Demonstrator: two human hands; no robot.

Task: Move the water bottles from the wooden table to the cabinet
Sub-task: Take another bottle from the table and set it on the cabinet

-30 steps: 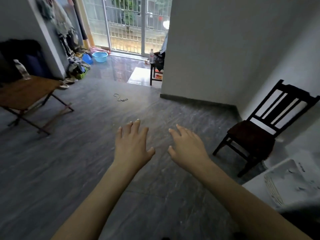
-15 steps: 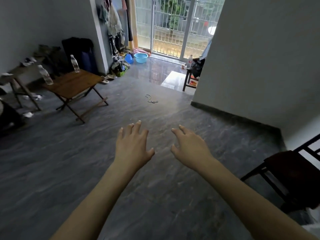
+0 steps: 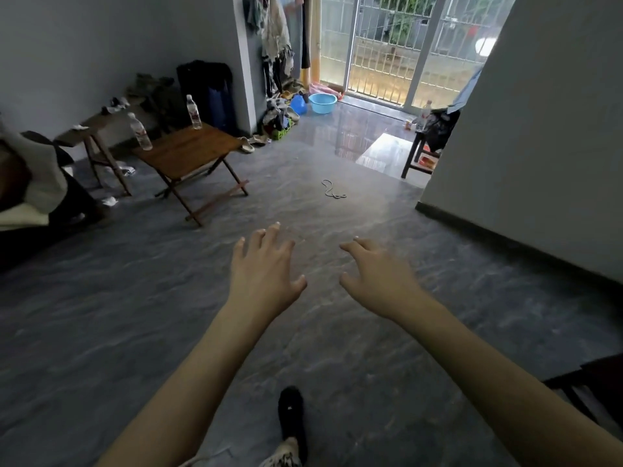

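Two clear water bottles stand on a folding wooden table [image 3: 192, 151] at the far left: one bottle [image 3: 140, 132] at its left corner, the other bottle [image 3: 194, 112] at its back corner. My left hand [image 3: 264, 267] and my right hand [image 3: 374, 271] hover side by side over the grey floor, palms down, fingers spread and relaxed, holding nothing. Both hands are well short of the table. No cabinet is in view.
A cluttered bench [image 3: 97, 124] stands left of the table. A cord [image 3: 332, 190] lies on the floor ahead. A blue basin [image 3: 322, 102] and piled shoes sit by the barred door. A dark stool [image 3: 421, 153] with a bottle stands right, beside a white wall [image 3: 526, 146]. My shoe [image 3: 291, 416] steps forward.
The view has swung to the right-hand room side less and the table more: the wooden table with both bottles has come toward the centre and nearer. The black chair has slid out right. My foot appeared.
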